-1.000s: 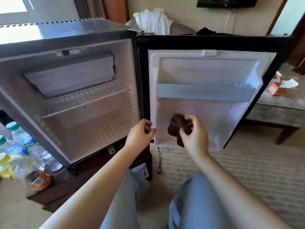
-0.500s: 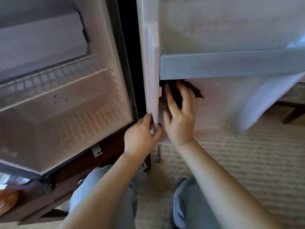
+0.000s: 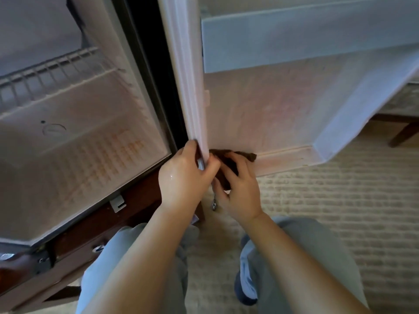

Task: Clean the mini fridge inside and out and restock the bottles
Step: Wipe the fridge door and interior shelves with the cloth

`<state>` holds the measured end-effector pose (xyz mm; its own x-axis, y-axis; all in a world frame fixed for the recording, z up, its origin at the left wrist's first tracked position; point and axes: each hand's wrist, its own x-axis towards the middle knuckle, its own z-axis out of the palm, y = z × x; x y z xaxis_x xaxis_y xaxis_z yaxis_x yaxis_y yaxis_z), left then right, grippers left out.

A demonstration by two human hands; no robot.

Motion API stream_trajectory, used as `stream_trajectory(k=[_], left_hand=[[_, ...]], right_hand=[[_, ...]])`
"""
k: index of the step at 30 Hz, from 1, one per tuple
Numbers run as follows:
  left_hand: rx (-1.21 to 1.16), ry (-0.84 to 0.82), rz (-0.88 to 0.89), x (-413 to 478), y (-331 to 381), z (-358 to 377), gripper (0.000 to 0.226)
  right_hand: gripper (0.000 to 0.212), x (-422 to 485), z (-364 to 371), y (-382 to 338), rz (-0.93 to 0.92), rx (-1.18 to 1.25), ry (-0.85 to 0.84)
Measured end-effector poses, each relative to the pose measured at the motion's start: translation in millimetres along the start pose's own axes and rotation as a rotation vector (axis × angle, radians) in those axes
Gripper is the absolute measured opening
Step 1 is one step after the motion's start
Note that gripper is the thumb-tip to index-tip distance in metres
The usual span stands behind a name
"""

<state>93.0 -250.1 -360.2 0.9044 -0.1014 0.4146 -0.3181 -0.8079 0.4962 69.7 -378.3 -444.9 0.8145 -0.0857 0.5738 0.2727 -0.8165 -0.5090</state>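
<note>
Cloth (image 3: 248,155) lengthwise along door (image 3: 272,105) bottom ledge

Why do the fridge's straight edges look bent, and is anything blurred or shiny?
Head view: the wide-angle lens bows the edge of the fridge door and the wire shelf; everything looks soft, slightly blurred; warm pinkish light tints the door liner; the dark cloth shows little detail; a small glint sits on the left hand.

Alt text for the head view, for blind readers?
The right hand holds a dark brown cloth against the bottom inner corner of the open white fridge door; the left hand grips the door's hinge-side edge. A white wire shelf spans the cavity.
</note>
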Motion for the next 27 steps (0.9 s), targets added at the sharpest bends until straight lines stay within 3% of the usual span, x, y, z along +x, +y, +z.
stream_trajectory(k=[9,18,23,27], left_hand=[[0.043,-0.037,-0.01,-3.4,-0.5,1.8,0.033],[-0.046,-0.01,-0.028,1.4,4.7,7.5,0.027],[-0.056,-0.018,-0.023,1.7,5.7,6.2,0.019],[-0.049,-0.036,-0.018,1.9,3.8,6.2,0.023]], right_hand=[[0.031,12.3,-25.4,18.2,-0.036,-0.244,-0.138],[0.044,40.1,-99.5,101.3,0.409,-0.508,-0.223],[0.052,46.9,-90.1,105.3,0.479,-0.523,-0.26],[0.039,46.1,-72.7,76.4,0.521,-0.453,-0.187]])
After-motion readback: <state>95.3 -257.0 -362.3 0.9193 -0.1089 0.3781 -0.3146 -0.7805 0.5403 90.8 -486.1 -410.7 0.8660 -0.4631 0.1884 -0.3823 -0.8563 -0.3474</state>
